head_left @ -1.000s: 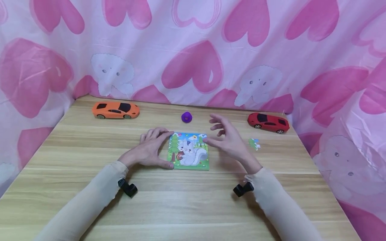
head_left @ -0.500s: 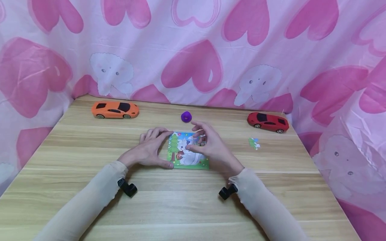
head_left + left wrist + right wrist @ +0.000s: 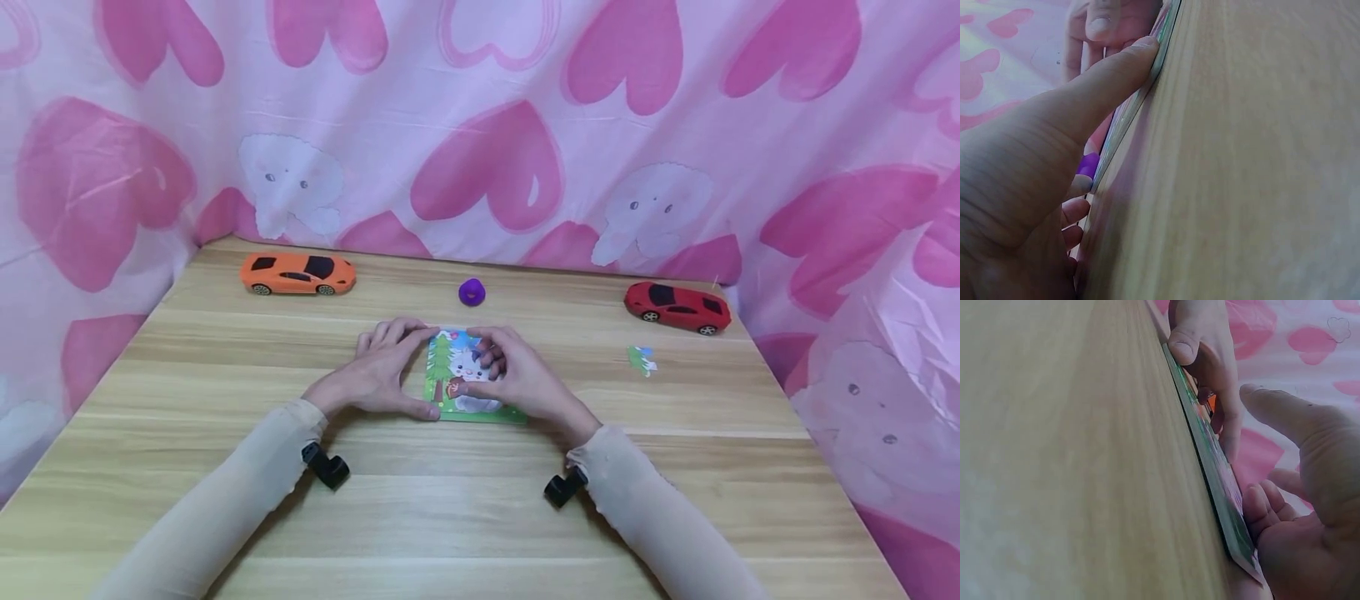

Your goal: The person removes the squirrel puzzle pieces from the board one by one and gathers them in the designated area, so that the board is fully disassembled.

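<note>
A square jigsaw puzzle (image 3: pixel 459 358) with a squirrel and trees lies flat on the table. My left hand (image 3: pixel 375 375) holds its left side, thumb at the near corner and index finger at the far one. In the left wrist view that thumb presses against the puzzle's edge (image 3: pixel 1119 128). Over the right half is my right hand (image 3: pixel 528 379), covering part of the picture. Its fingers are loosely bent, and in the right wrist view the thumb (image 3: pixel 1285 412) stands off the board. Whether its other fingers touch the surface I cannot tell.
A loose green-and-white puzzle piece (image 3: pixel 642 360) lies right of the puzzle. Behind stand an orange toy car (image 3: pixel 297 274), a small purple dome-like thing (image 3: pixel 472 292) and a red toy car (image 3: pixel 677 307). A pink heart-patterned curtain (image 3: pixel 480 233) closes the back and sides.
My right hand has come left from beside the puzzle to over its right half, and lower, its fingers bending more. The left hand keeps its hold. The head view has shifted slightly.
</note>
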{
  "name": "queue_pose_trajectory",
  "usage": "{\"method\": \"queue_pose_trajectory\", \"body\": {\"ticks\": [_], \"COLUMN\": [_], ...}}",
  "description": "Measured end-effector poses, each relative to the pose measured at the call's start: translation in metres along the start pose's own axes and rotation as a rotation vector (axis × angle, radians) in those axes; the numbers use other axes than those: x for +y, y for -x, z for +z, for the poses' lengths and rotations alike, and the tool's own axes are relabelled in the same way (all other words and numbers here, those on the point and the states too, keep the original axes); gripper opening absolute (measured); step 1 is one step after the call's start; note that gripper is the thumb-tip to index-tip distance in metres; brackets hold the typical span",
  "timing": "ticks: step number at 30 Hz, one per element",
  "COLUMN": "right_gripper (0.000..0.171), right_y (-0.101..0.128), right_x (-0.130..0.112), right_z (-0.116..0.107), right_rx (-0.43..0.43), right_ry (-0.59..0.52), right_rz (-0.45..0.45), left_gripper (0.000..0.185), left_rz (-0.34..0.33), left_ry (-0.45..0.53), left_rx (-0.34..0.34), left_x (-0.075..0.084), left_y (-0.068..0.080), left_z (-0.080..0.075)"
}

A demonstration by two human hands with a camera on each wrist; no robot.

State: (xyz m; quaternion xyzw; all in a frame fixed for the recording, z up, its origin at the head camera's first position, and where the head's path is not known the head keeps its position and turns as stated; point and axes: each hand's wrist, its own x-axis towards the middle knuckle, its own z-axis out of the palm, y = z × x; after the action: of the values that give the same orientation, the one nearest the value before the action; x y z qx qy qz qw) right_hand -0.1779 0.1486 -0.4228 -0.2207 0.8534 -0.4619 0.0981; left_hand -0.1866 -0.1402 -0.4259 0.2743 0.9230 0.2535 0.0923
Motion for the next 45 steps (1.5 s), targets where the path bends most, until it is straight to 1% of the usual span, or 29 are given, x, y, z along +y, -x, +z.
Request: {"method": "queue_pose_trajectory", "body": {"ticks": [8,15,23,29,37,42,45], "right_gripper": [0.071,0.071,0.067,0.061,0.058,0.057,0.058], "right_y": [-0.002,-0.002,-0.003,-0.002,-0.002,-0.001,-0.001], "right_x": [0.005,0.003,-0.001,-0.003,-0.004,-0.005,-0.005], "right_z": [0.005,0.008,0.013,0.016,0.016,0.015,0.015], "right_rx": [0.006,0.001,-0.011,-0.014,-0.024,-0.028,-0.022], "right_ry": [0.086,0.156,0.208,0.214,0.224,0.211,0.207], "right_rz": [-0.008,-0.036,-0.005,0.009,0.014,0.006,-0.014], "left_gripper": [0.135,0.134,0.131,0.132,0.132,0.133,0.133], "left_rz": [0.01,0.013,0.022,0.012,0.014,0.015,0.014], "left_ry": [-0.001,-0.003,0.01,0.009,0.006,0.008,0.012], "left_rx": [0.006,0.009,0.016,0.008,0.006,0.007,0.004], "left_x": [-0.002,0.0,-0.001,-0.002,-0.002,-0.002,-0.002], "left_y": [0.0,-0.001,-0.001,-0.001,-0.001,-0.002,-0.002], "left_z": [0.001,0.001,0.001,0.001,0.001,0.001,0.001]}}
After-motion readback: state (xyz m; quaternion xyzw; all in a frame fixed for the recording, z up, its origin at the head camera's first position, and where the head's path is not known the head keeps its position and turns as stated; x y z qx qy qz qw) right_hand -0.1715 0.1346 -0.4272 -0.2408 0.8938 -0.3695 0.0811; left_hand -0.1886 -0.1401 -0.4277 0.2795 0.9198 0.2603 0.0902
